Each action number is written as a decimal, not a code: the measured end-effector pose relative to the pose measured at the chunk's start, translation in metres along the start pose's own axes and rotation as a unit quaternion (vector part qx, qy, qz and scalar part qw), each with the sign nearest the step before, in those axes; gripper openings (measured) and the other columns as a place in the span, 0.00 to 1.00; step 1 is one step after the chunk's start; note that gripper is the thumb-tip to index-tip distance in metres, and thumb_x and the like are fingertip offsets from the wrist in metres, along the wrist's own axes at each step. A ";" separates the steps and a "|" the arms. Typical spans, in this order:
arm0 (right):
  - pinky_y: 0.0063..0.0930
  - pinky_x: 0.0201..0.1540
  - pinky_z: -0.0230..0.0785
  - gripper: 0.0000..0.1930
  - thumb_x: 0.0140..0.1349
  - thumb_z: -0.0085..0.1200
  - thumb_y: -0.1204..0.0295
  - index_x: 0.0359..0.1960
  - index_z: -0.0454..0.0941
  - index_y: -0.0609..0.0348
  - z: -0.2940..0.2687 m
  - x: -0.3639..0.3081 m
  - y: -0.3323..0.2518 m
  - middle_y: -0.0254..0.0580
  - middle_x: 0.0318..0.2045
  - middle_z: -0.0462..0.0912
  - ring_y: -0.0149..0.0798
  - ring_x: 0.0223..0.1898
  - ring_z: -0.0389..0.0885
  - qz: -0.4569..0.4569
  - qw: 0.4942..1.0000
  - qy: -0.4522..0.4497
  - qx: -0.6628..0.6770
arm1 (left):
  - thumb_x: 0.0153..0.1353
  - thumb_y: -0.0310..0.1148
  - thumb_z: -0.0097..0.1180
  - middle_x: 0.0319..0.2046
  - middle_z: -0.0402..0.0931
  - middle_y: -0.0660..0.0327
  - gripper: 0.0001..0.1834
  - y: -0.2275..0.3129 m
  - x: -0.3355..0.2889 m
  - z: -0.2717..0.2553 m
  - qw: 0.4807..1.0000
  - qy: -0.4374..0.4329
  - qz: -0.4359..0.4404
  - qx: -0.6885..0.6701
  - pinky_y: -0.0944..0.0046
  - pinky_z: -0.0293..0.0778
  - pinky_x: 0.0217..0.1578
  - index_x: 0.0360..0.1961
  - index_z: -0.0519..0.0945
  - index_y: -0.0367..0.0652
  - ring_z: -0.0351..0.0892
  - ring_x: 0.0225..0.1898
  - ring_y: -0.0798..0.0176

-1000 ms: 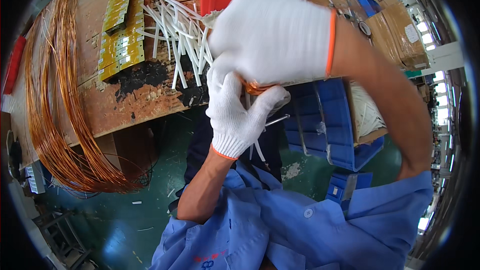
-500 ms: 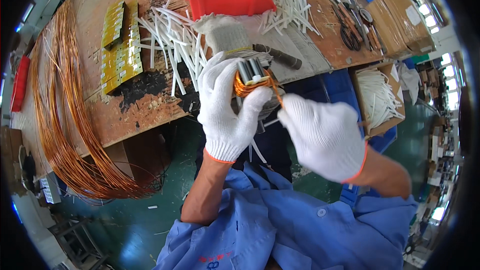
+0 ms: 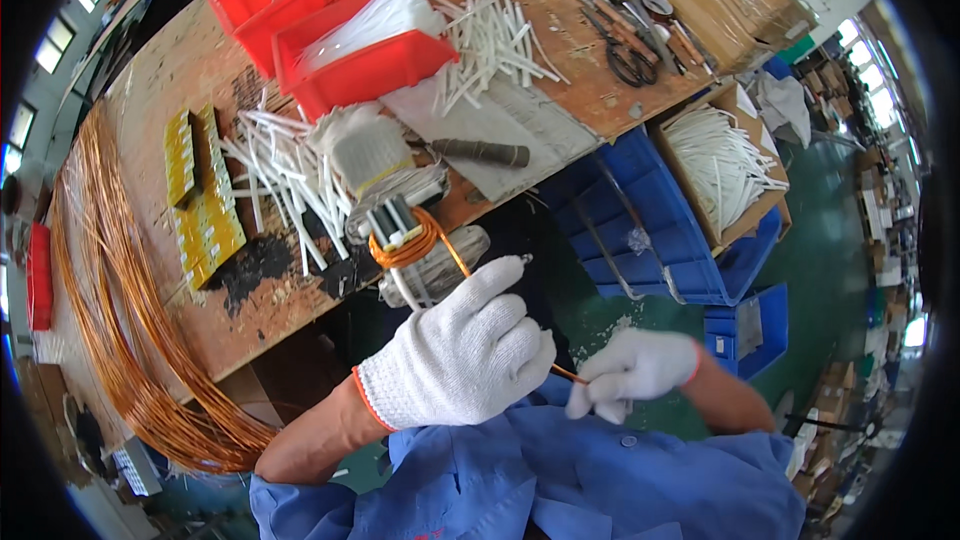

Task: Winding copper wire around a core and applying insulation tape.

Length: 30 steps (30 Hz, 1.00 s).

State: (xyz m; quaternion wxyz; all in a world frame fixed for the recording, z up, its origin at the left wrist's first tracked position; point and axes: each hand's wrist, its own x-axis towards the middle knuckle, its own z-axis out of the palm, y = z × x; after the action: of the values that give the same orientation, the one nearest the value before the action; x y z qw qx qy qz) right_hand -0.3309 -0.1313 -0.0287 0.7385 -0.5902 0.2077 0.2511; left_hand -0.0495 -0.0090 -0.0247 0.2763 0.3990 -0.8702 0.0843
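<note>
A coil of copper wire (image 3: 412, 248) is wound around a small block with dark grey rods, at the front edge of the bench. From it one strand slants down into my left hand (image 3: 460, 355), which wears a white knitted glove. That hand is closed around the strand, its index finger stretched toward the right. The strand comes out on its other side and runs to my right hand (image 3: 638, 368), also gloved and slightly blurred. My right fingers pinch it low on the right, well apart from the coil. A cloth-wrapped bundle (image 3: 370, 150) lies just behind the coil.
Long copper wires (image 3: 130, 310) hang over the bench's left edge. Yellow strips (image 3: 205, 205), loose white tubes (image 3: 285, 180) and red bins (image 3: 375, 70) lie on the bench (image 3: 300, 315). Scissors (image 3: 632, 62) and tools sit far right, above a carton of white tubes (image 3: 715, 175) and blue crates (image 3: 630, 240).
My left hand has left the coil and moved down onto the strand. My right hand has moved down, drawing out a longer length of wire. The view has shifted to the right.
</note>
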 end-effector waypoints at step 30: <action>0.39 0.46 0.81 0.14 0.71 0.59 0.78 0.56 0.87 0.60 -0.087 0.044 0.044 0.50 0.41 0.87 0.47 0.41 0.89 -0.256 0.706 0.590 -0.297 | 0.41 0.32 0.67 0.32 0.80 0.69 0.20 0.011 0.039 0.010 0.992 -0.092 -0.084 -0.016 0.56 0.76 0.34 0.40 0.92 0.53 0.83 0.36 0.57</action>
State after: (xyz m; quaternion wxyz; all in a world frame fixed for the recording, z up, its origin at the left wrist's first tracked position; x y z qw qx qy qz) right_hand -0.3246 -0.2027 -0.1075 0.2877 -0.8370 0.3570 -0.2986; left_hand -0.0824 -0.0304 -0.0109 0.2069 0.4724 -0.8567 0.0100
